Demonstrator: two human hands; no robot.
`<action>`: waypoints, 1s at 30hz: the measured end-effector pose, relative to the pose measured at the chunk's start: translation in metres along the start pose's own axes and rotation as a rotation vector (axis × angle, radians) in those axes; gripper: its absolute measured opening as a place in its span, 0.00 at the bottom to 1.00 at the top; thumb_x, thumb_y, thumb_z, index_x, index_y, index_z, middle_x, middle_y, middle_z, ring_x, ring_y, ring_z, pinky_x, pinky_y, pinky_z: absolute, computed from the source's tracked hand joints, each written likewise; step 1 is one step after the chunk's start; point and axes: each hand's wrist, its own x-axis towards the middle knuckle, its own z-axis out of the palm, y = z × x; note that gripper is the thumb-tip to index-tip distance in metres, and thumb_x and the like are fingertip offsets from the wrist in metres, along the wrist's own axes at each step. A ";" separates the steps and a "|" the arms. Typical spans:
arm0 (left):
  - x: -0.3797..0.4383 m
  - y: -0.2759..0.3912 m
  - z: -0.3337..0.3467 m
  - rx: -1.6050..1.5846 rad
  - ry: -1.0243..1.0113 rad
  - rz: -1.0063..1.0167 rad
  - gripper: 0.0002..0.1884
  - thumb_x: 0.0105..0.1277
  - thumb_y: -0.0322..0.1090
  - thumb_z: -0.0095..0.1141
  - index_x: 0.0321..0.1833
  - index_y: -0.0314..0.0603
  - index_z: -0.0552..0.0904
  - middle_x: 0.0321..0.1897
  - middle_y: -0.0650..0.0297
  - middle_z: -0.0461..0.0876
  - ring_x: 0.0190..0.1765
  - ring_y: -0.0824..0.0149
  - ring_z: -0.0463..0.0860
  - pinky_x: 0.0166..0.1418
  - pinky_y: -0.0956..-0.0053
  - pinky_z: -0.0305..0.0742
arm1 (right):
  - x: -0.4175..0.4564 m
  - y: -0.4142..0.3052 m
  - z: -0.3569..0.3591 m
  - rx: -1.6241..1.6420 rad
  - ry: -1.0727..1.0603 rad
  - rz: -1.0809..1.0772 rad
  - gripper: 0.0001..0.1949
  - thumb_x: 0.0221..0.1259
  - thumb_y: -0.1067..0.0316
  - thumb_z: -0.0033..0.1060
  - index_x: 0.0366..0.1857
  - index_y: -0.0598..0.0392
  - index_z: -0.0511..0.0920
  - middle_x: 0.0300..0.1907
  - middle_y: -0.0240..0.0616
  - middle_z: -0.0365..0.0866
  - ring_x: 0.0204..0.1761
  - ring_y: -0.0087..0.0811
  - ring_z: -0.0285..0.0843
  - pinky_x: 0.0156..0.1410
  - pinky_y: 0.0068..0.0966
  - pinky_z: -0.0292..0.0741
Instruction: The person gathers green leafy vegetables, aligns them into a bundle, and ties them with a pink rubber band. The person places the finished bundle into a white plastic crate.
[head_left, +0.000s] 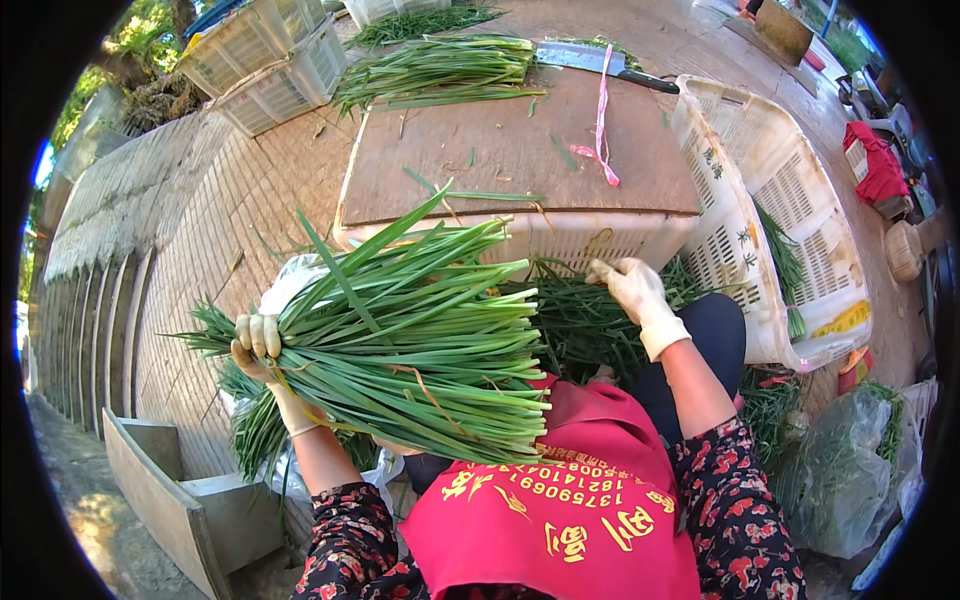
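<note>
A large fan-shaped bunch of green leafy stalks, like garlic chives (420, 345), lies across in front of me. My left hand (257, 345), in a pale glove, is closed round its narrow leafy end; the cut ends point right. My right hand (634, 289), gloved too, is raised right of the bunch, its fingers bent near the front of a crate. Whether its fingertips pinch anything is too small to tell. Below it lies a heap of loose dark green leaves (577, 319). A brown board (480, 165) covers the upturned-looking white crate (570, 236), with a pink tie (601, 135) on it.
A cleaver (581, 58) and more stalks (450, 67) rest at the board's far edge. A white plastic crate (712, 217) leans at the right; stacked crates (277, 94) stand far left. A filled plastic bag (840, 472) sits lower right, a concrete block piece (161, 495) lower left.
</note>
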 end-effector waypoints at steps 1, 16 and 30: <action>0.003 -0.002 0.001 -0.004 0.005 0.007 0.17 0.69 0.37 0.59 0.25 0.51 0.66 0.14 0.73 0.66 0.17 0.75 0.63 0.34 0.77 0.72 | -0.009 -0.009 -0.001 0.037 -0.048 -0.103 0.33 0.61 0.30 0.54 0.46 0.54 0.87 0.43 0.48 0.88 0.52 0.42 0.84 0.60 0.30 0.73; 0.011 -0.003 0.016 -0.002 -0.130 -0.046 0.15 0.71 0.36 0.58 0.27 0.48 0.68 0.19 0.67 0.72 0.23 0.71 0.70 0.34 0.75 0.75 | -0.009 -0.038 -0.016 0.521 -0.139 -0.040 0.09 0.62 0.65 0.69 0.36 0.60 0.85 0.31 0.36 0.88 0.29 0.21 0.81 0.38 0.19 0.77; 0.019 -0.008 0.027 0.031 -0.155 -0.037 0.15 0.72 0.37 0.56 0.28 0.49 0.67 0.18 0.68 0.71 0.22 0.72 0.71 0.34 0.69 0.79 | -0.019 -0.091 0.008 0.754 -0.242 -0.300 0.11 0.60 0.68 0.71 0.43 0.60 0.86 0.40 0.33 0.89 0.41 0.22 0.84 0.52 0.22 0.78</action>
